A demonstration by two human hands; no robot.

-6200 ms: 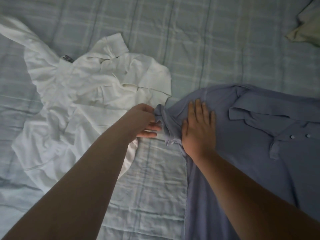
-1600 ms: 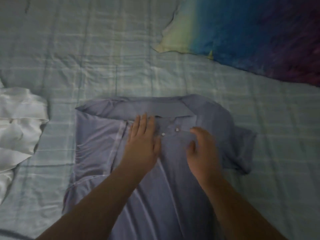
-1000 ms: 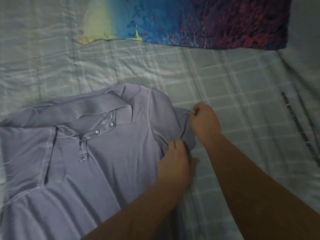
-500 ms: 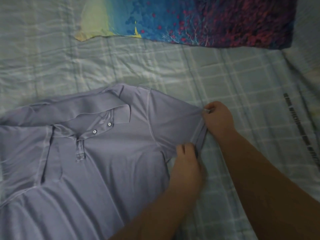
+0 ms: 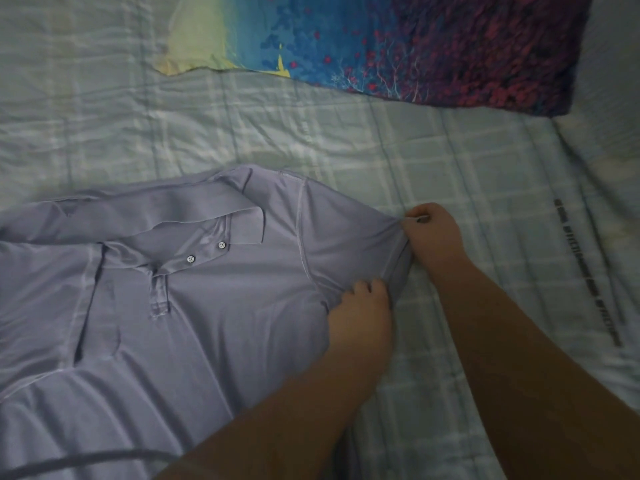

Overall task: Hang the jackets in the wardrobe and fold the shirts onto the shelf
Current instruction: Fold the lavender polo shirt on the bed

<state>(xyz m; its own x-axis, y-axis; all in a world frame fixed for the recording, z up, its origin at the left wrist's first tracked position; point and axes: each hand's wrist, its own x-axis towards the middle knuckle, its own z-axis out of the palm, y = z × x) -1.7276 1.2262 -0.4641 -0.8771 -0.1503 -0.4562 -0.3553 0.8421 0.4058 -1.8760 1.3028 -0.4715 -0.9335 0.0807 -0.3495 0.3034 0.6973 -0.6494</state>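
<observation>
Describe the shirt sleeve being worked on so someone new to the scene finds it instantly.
On the checked bedsheet, below the blue-and-purple pillow, a lavender polo shirt lies front up. Its sleeve juts out toward the picture's right. It alone is held at the hem by both hands: right hand above, left hand below.

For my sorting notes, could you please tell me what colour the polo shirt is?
Plain lavender-blue polo shirt, head view.
</observation>
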